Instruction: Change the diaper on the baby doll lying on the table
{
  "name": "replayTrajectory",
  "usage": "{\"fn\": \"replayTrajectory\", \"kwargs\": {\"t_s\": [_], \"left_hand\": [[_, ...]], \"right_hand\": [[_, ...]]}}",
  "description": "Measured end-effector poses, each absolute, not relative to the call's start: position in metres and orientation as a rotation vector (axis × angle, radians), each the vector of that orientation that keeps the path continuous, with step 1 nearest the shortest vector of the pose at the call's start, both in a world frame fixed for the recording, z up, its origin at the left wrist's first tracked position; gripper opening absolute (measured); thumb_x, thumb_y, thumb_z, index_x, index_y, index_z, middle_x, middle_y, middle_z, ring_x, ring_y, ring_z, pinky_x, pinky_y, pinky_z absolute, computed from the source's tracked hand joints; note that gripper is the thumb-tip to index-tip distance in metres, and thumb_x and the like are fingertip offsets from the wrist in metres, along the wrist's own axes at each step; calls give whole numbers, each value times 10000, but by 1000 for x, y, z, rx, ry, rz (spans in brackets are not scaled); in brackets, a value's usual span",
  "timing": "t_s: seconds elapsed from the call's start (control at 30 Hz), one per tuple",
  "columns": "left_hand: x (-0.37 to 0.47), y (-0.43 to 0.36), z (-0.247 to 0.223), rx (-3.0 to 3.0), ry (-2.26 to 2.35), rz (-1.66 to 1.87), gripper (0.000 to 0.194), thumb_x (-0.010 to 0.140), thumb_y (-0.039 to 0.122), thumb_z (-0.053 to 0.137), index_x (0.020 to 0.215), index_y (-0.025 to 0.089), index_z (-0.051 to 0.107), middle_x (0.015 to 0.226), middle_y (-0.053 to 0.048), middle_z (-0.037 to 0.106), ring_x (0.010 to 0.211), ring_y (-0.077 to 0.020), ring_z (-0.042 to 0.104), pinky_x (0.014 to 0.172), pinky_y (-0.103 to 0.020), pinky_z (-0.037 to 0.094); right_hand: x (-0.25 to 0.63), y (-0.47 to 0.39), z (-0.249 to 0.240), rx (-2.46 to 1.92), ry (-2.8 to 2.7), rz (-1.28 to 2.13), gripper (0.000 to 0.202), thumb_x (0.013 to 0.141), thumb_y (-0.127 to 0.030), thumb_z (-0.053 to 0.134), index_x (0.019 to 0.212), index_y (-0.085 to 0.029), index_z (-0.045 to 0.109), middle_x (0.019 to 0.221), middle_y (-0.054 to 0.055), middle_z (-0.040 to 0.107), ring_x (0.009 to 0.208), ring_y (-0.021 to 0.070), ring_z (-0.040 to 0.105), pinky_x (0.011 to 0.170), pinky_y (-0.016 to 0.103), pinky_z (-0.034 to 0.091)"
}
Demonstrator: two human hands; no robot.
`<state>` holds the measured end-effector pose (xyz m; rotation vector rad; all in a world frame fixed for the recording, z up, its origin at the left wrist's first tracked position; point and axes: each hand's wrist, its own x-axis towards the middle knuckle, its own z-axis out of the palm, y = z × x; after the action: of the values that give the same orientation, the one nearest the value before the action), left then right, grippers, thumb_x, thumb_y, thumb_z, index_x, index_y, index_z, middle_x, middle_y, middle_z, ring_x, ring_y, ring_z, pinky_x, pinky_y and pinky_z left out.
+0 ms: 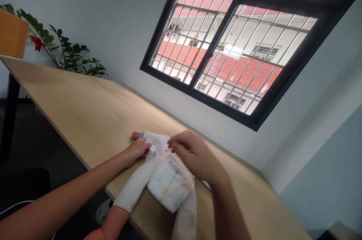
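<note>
Well, doll [151, 167]: lying on the wooden table [93, 119], one bare lower leg past the edge.
Diaper [169, 184]: white, faintly printed, with a line down its middle.
White top [154, 137]: blue-cuffed, rumpled.
Left hand [138, 149]: fingers closed on the top's cloth.
Right hand [195, 157]: half curled over the chest; whether it grips, I cannot tell.

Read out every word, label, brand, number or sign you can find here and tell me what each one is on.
No text can be read anywhere in this view.
Diaper: faint colored prints, too blurred to tell whether any are letters.
Pale marks on the red wall outside the window: too small to make out as writing or not.
</note>
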<state>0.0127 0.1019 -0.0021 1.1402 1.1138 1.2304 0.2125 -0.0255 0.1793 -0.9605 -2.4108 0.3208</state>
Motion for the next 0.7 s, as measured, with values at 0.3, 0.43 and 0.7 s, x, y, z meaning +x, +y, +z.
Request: {"fn": "replayTrajectory", "kwargs": {"t_s": [0.3, 0.43, 0.7], "left_hand": [[12, 104, -4, 1130, 1131, 1289, 98, 759, 272, 579, 787, 196, 525, 600, 55, 532, 526, -115, 537, 484, -213, 421], [12, 105, -4, 1085, 1133, 1317, 118, 750, 267, 600, 788, 201, 510, 619, 57, 552, 530, -110, 550, 502, -218, 449], [10, 105, -2, 1029, 1143, 1353, 155, 720, 278, 615, 804, 201, 511, 656, 35, 614, 594, -144, 628, 538, -249, 508]], "right_hand": [[183, 43, 93, -928, -2638, 186, 291, 883, -139, 466, 935, -227, 739, 935, 1, 742, 810, 140, 613, 754, 236, 418], [178, 33, 94, -981, -2777, 12, 263, 884, -161, 489, 750, -193, 713, 738, -5, 702, 615, 120, 491, 673, 273, 355], [174, 32, 97, -1178, -2733, 58, 292, 835, -158, 494, 608, -204, 673, 623, 0, 662, 540, 116, 447, 602, 271, 354]]}}
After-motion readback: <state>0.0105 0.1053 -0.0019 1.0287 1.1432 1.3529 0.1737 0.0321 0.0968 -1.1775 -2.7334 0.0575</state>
